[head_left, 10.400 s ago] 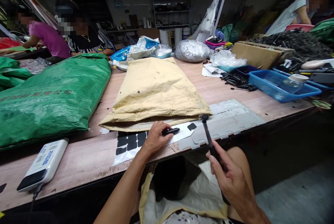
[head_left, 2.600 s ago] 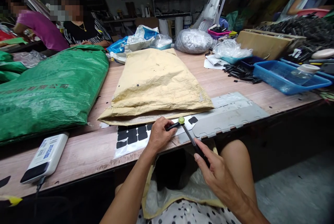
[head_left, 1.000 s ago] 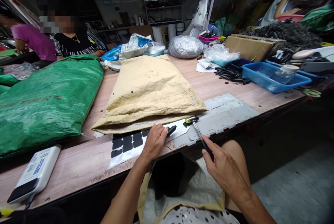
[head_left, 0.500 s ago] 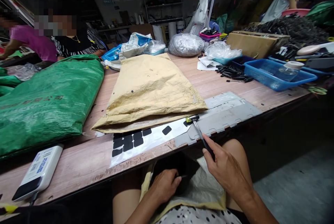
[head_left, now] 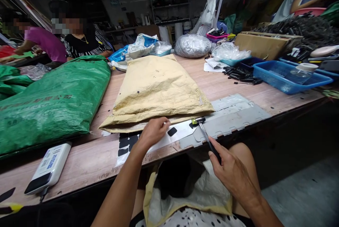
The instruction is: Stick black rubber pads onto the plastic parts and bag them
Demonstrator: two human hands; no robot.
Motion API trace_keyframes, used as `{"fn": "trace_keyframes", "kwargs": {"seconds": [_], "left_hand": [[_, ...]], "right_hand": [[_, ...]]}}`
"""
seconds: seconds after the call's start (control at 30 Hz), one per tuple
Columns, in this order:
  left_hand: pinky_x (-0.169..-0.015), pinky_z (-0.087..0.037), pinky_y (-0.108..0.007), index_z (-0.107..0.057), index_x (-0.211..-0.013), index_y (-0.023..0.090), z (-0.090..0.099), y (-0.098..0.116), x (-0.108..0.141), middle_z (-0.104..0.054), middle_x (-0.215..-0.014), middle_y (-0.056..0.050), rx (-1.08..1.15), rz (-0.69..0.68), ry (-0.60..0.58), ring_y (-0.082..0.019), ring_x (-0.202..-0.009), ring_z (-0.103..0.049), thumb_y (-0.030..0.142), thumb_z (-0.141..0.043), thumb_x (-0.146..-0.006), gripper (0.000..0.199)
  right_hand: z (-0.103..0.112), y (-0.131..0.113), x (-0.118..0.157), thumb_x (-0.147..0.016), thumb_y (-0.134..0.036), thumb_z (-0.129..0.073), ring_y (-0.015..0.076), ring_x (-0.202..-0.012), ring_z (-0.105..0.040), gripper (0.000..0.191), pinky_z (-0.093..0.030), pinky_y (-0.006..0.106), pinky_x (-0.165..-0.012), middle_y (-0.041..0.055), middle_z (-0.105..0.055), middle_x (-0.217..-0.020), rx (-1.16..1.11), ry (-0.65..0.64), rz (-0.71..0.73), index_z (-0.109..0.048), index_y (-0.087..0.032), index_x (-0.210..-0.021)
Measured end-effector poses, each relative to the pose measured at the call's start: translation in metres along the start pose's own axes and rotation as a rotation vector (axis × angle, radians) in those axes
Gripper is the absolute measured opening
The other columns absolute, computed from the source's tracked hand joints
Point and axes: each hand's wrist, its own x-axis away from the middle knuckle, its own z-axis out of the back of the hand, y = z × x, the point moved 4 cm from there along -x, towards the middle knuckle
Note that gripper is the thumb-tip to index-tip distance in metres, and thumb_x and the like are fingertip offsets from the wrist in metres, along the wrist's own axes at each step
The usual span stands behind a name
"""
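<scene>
My right hand (head_left: 231, 170) is closed round the black handle of a small hammer (head_left: 204, 131), whose head rests at the right end of a white sheet (head_left: 182, 133). Black rounded squares (head_left: 127, 144) lie on the sheet's left part, and a single black piece (head_left: 172, 131) is further right. My left hand (head_left: 156, 128) is over the sheet, at the open edge of a tan paper sack (head_left: 159, 85); its fingers are bent together, and what they hold, if anything, is too small to make out. Across my lap lies an open sack (head_left: 190, 207) with a dark inside.
A green sack (head_left: 53, 103) and a white power bank (head_left: 49, 167) are on the left. Grey plates (head_left: 235, 117) lie right of the sheet. Behind are a blue tray (head_left: 275, 77), black parts (head_left: 239, 73), and a cardboard box (head_left: 265, 45). People sit across the table and at the far right.
My left hand has risen from the lap sack to the white sheet by the tan sack. My right hand still holds the hammer in nearly the same place. The view has shifted slightly.
</scene>
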Motion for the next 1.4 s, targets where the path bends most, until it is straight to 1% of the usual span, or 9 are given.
{"fn": "trace_keyframes", "kwargs": {"seconds": [0.07, 0.17, 0.27, 0.4, 0.6, 0.87, 1.0, 1.17, 1.4], "left_hand": [[-0.064, -0.041, -0.029, -0.075, -0.094, 0.024, 0.013, -0.02, -0.026, -0.074, -0.086, -0.007, -0.213, 0.111, 0.133, -0.024, -0.078, -0.065, 0.028, -0.051, -0.093, 0.024], [-0.07, -0.043, -0.032, -0.071, -0.113, 0.026, 0.025, -0.034, -0.053, -0.075, -0.097, -0.009, -0.304, 0.166, 0.213, -0.028, -0.087, -0.066, 0.025, -0.048, -0.093, 0.03], [-0.073, -0.045, -0.034, -0.068, -0.115, 0.025, 0.03, -0.036, -0.067, -0.073, -0.097, -0.009, -0.345, 0.16, 0.22, -0.029, -0.09, -0.065, 0.024, -0.047, -0.093, 0.031], [-0.082, -0.048, -0.035, -0.071, -0.11, 0.025, 0.023, -0.04, -0.072, -0.069, -0.107, -0.009, -0.369, 0.121, 0.175, -0.029, -0.103, -0.064, 0.021, -0.054, -0.087, 0.028], [-0.09, -0.047, -0.04, -0.07, -0.11, 0.023, 0.013, -0.048, -0.064, -0.063, -0.111, -0.012, -0.407, 0.095, 0.162, -0.033, -0.113, -0.056, 0.03, -0.07, -0.082, 0.029], [-0.089, -0.043, -0.042, -0.072, -0.104, 0.021, 0.007, -0.046, -0.058, -0.07, -0.102, -0.01, -0.416, 0.047, 0.129, -0.033, -0.104, -0.058, 0.036, -0.07, -0.086, 0.024], [-0.083, -0.043, -0.037, -0.074, -0.098, 0.021, -0.001, -0.036, -0.031, -0.07, -0.093, -0.006, -0.27, -0.013, 0.155, -0.028, -0.095, -0.058, 0.036, -0.072, -0.086, 0.019], [-0.078, -0.042, -0.033, -0.072, -0.092, 0.021, -0.025, -0.017, 0.012, -0.07, -0.09, -0.002, 0.039, -0.145, 0.159, -0.022, -0.088, -0.056, 0.028, -0.076, -0.081, 0.013], [-0.079, -0.042, -0.036, -0.073, -0.095, 0.021, -0.041, -0.018, 0.023, -0.066, -0.087, -0.003, 0.079, -0.109, 0.214, -0.023, -0.087, -0.054, 0.027, -0.076, -0.08, 0.016]], "right_hand": [[-0.001, 0.001, 0.0, -0.098, -0.033, -0.04, 0.0264, -0.098, -0.072, 0.053, -0.057, 0.036, -0.076, 0.0078, -0.073, -0.122, 0.009, -0.002, 0.001, -0.052, -0.021, -0.148], [-0.001, 0.003, 0.0, -0.097, -0.034, -0.041, 0.0255, -0.093, -0.073, 0.053, -0.057, 0.035, -0.071, 0.0075, -0.074, -0.121, 0.013, 0.005, 0.005, -0.052, -0.021, -0.148], [-0.002, 0.004, 0.0, -0.098, -0.033, -0.041, 0.0259, -0.096, -0.073, 0.053, -0.057, 0.035, -0.072, 0.008, -0.073, -0.121, 0.009, 0.005, 0.009, -0.052, -0.02, -0.148], [-0.002, 0.001, 0.0, -0.098, -0.032, -0.041, 0.0257, -0.106, -0.071, 0.053, -0.058, 0.034, -0.078, 0.008, -0.073, -0.124, -0.005, 0.012, 0.007, -0.052, -0.019, -0.148], [-0.001, 0.001, 0.0, -0.098, -0.032, -0.041, 0.0253, -0.108, -0.071, 0.052, -0.059, 0.036, -0.084, 0.0065, -0.071, -0.128, -0.012, 0.013, -0.004, -0.052, -0.022, -0.147], [-0.004, 0.003, 0.0, -0.098, -0.031, -0.041, 0.0261, -0.11, -0.07, 0.053, -0.057, 0.039, -0.094, 0.008, -0.07, -0.129, -0.021, 0.009, 0.004, -0.051, -0.02, -0.149], [-0.003, 0.003, 0.0, -0.098, -0.031, -0.041, 0.026, -0.105, -0.071, 0.053, -0.058, 0.037, -0.086, 0.0081, -0.071, -0.126, -0.013, 0.006, 0.004, -0.051, -0.02, -0.148], [0.001, 0.0, 0.0, -0.096, -0.031, -0.045, 0.0254, -0.097, -0.073, 0.052, -0.059, 0.033, -0.072, 0.0092, -0.075, -0.113, 0.01, 0.02, 0.004, -0.055, -0.019, -0.145], [0.002, 0.004, -0.003, -0.092, -0.034, -0.054, 0.0271, -0.105, -0.072, 0.053, -0.061, 0.035, -0.078, 0.0089, -0.075, -0.117, -0.026, 0.035, 0.025, -0.057, -0.02, -0.143]]}}
